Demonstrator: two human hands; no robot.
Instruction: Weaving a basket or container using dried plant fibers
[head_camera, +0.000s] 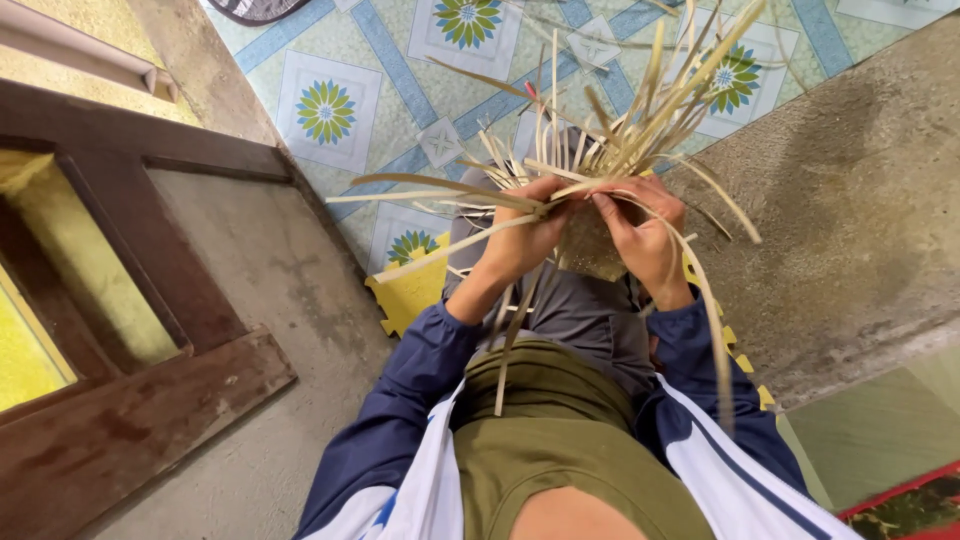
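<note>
A half-woven basket of pale bamboo strips (600, 150) sits in front of my chest, with many loose strip ends fanning up and out to both sides. My left hand (522, 235) grips the left edge of the weave, fingers curled over a few strips. My right hand (645, 232) holds the right edge, thumb and fingers pinching strips against the woven base (590, 250). Several long strips hang down over my grey trousers (580, 315).
A yellow foam mat (410, 295) lies under me on a tiled floor with green flower patterns (325, 110). A dark wooden door frame (150, 330) stands at the left. Rough concrete (850, 220) fills the right side.
</note>
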